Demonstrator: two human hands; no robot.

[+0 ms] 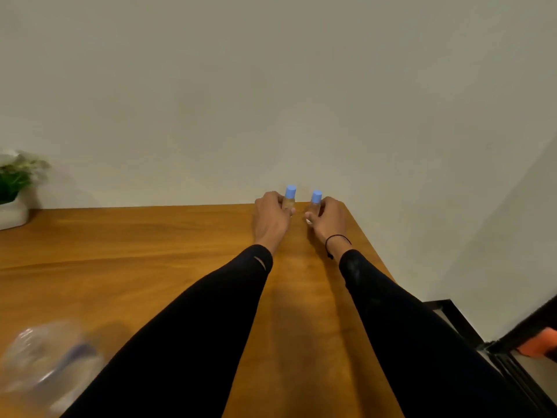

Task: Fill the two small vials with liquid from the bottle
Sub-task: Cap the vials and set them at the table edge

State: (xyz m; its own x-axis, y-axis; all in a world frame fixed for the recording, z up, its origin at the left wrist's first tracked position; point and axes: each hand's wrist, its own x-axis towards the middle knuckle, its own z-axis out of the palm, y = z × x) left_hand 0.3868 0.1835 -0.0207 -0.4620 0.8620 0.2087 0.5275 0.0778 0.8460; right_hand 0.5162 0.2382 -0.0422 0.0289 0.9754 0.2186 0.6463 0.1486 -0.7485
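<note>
Gripping one blue-capped vial each, left hand (271, 217) on left vial (289, 198), right hand (328, 220) on right vial (316, 202)

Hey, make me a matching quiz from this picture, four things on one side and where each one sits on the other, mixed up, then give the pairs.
1. left hand
2. right hand
3. blurred clear plastic bottle
4. green plant in a white pot

A. far left edge, by the wall
B. around the right blue-capped small vial
C. near left corner of the wooden table
D. around the left blue-capped small vial

Pairs: 1-D, 2-B, 3-C, 4-A
</note>
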